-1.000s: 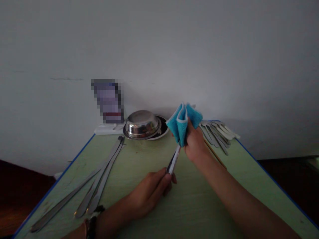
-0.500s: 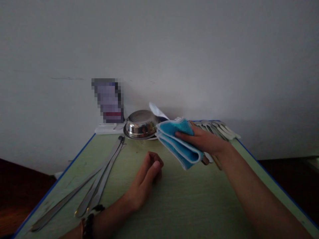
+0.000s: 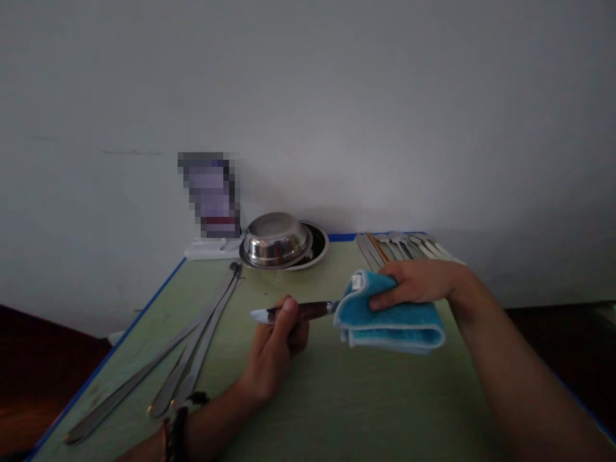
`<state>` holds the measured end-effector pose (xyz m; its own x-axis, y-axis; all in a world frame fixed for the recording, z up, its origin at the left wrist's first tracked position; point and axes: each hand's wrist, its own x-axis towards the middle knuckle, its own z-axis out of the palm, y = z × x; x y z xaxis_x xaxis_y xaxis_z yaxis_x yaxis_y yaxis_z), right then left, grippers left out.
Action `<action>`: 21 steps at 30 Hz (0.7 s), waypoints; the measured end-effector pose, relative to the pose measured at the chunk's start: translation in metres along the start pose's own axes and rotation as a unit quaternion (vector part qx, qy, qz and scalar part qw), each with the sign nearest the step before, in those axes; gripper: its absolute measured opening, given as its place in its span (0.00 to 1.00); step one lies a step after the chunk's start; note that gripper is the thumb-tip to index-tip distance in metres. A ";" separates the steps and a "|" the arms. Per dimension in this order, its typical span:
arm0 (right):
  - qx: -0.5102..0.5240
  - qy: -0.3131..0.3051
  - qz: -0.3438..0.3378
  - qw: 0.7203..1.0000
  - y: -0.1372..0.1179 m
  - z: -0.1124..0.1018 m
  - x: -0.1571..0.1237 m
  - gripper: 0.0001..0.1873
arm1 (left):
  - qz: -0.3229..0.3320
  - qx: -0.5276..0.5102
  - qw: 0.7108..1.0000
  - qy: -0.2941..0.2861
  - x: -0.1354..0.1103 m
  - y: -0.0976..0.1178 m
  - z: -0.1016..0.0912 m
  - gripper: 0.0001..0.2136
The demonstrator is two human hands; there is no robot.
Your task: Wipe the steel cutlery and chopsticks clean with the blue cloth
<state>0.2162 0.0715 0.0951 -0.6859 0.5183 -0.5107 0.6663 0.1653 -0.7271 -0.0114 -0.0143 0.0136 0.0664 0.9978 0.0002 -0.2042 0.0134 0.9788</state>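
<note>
My left hand is closed around the dark brown handle of a utensil. A pale tip sticks out past its left side, and a silver collar shows at the right end. A folded blue cloth with white edging covers the rest of the utensil, so its kind cannot be made out. From above and to the right, my right hand grips this cloth, thumb on its upper face. Both hands are above the green table, with the cloth just right of the left hand.
An upturned steel bowl rests partly over a dark-centred plate by the wall. Several long metal utensils lie on the left. Knives, chopsticks and spoons line the back right. A blurred-out phone stands on a white holder.
The left hand, holding nothing visible before, now grips the brown handle. My right hand and the cloth have moved right and slightly down. A pale strip beside the bowl is gone from there.
</note>
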 end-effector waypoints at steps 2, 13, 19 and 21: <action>0.024 0.038 0.014 0.999 0.014 -0.005 -0.011 0.21 | 0.003 -0.024 0.999 0.024 0.001 -0.002 0.001 0.20; 0.101 0.141 -0.029 0.984 0.048 0.032 -0.023 0.23 | 0.160 -0.034 0.971 0.177 0.033 0.073 0.004 0.20; 0.060 0.142 -0.083 0.985 0.024 0.056 -0.008 0.26 | 0.197 0.047 0.973 0.112 0.062 0.111 -0.009 0.22; 0.078 0.173 -0.114 0.975 0.017 0.057 -0.008 0.34 | 0.188 0.059 0.976 0.093 0.070 0.113 -0.006 0.22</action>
<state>0.2165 0.0224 0.0607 -0.6537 0.7390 -0.1628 0.4379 0.1939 -0.8779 -0.0362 0.0578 0.1231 -0.1716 0.9256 0.3373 -0.0656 -0.3524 0.9336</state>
